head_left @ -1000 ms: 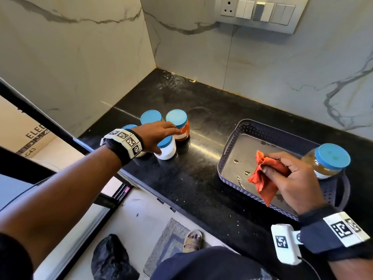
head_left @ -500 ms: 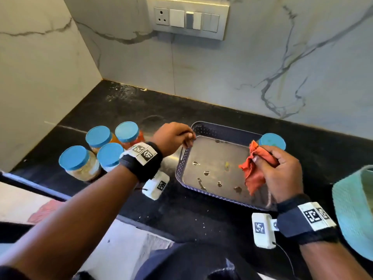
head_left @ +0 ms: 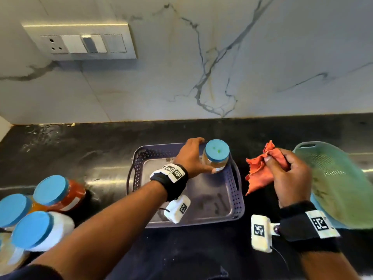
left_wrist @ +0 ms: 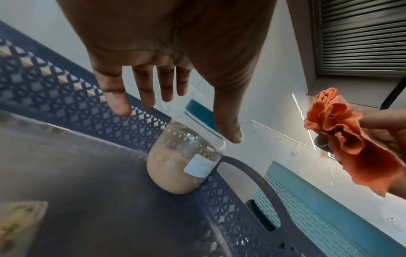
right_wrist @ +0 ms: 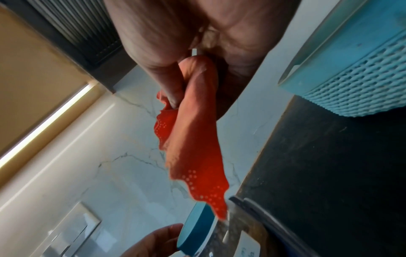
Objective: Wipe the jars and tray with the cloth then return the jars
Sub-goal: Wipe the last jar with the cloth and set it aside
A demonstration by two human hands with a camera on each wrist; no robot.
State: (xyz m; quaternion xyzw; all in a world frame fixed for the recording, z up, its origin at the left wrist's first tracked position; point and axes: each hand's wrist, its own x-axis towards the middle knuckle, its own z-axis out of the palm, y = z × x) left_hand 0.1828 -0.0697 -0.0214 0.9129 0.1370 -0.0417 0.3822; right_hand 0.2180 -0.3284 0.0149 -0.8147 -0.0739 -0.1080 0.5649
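Note:
A purple perforated tray (head_left: 137,178) sits on the black counter. One blue-lidded jar (head_left: 217,156) of tan powder stands in its far right corner, also seen in the left wrist view (left_wrist: 182,165). My left hand (head_left: 193,156) reaches around this jar with straight, spread fingers (left_wrist: 118,102) behind it and the thumb by its shoulder; no firm grip shows. My right hand (head_left: 282,168) holds a bunched orange cloth (head_left: 260,170) above the counter just right of the tray, and the cloth (right_wrist: 197,139) hangs down from the fist.
Several more blue-lidded jars (head_left: 50,190) stand grouped at the counter's front left. A teal perforated basket (head_left: 333,178) lies close to the right of my right hand. A switch panel (head_left: 84,43) is on the marble wall.
My left hand left the jars on the left, passed the tray's rim and now reaches the jar in the tray. My right hand lifted the cloth out of the tray to the right.

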